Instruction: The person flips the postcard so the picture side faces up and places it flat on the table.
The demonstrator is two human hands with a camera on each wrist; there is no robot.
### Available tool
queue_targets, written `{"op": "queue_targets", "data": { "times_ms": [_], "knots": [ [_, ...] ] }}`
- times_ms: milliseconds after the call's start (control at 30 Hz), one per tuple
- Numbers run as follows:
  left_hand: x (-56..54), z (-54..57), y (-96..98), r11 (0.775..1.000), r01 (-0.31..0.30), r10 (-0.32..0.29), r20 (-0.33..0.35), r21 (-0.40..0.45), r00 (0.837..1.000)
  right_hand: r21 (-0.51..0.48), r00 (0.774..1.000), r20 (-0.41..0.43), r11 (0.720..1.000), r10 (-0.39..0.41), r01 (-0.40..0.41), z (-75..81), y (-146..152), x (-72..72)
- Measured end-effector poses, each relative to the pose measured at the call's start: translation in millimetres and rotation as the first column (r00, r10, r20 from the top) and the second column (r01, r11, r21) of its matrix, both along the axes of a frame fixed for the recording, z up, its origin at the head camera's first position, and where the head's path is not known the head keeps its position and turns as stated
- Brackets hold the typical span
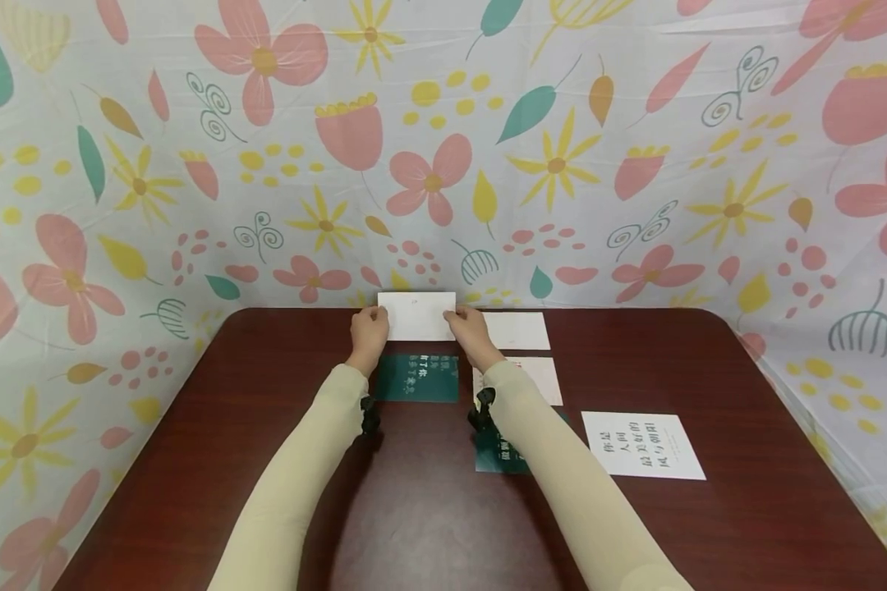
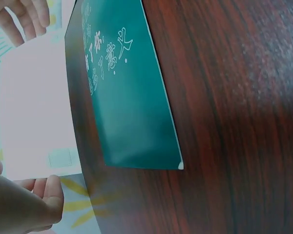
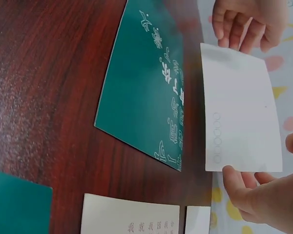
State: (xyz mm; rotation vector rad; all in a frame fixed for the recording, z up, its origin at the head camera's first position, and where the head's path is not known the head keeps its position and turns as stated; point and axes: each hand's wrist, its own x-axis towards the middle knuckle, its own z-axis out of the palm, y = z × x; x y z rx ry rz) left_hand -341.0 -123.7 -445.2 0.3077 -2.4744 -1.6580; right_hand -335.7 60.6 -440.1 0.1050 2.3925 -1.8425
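A white postcard is held up at the table's far edge, its blank-looking face toward me. My left hand pinches its left end. At its right end my right hand pinches it between thumb and fingers. In the right wrist view a column of small printed outlines runs along one edge of the postcard. Just in front of it a green card with white lettering lies flat on the table, touched by neither hand.
Right of the hands lie a white card, a pale card with print and a green card, partly under the right forearm. Farther right is a white card with black lettering. Behind the dark wooden table hangs a flowered cloth.
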Motion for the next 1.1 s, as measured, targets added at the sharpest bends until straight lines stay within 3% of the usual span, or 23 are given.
{"op": "queue_targets", "data": {
  "times_ms": [167, 267, 600, 867, 1100],
  "knots": [
    [-2.1, 0.6, 3.0, 0.999, -0.043, 0.041, -0.093, -0.016, 0.995, -0.019, 1.0, 0.005, 1.0, -0.016, 0.016, 3.0, 0.0, -0.3],
    [-1.0, 2.1, 3.7, 0.998, -0.056, 0.054, -0.107, -0.013, 0.993, -0.034, 0.999, -0.001, 0.998, -0.043, 0.043, 4.5, -1.0, -1.2],
    [2.0, 0.0, 1.9, 0.996, -0.072, 0.075, -0.07, 0.047, 0.995, -0.127, 0.987, 0.02, 0.979, -0.158, 0.159, 6.6, 3.2, 0.0],
    [6.0, -4.8, 0.2, 0.997, -0.042, 0.043, -0.016, 0.064, 0.999, -0.138, 0.986, 0.043, 0.976, -0.162, 0.167, 4.0, 4.0, 2.4],
    [7.6, -9.0, 1.9, 0.99, -0.057, 0.055, 0.018, 0.128, 0.998, -0.104, 0.986, 0.017, 0.98, -0.166, 0.167, -1.4, 3.7, 2.9]
  ]
}}
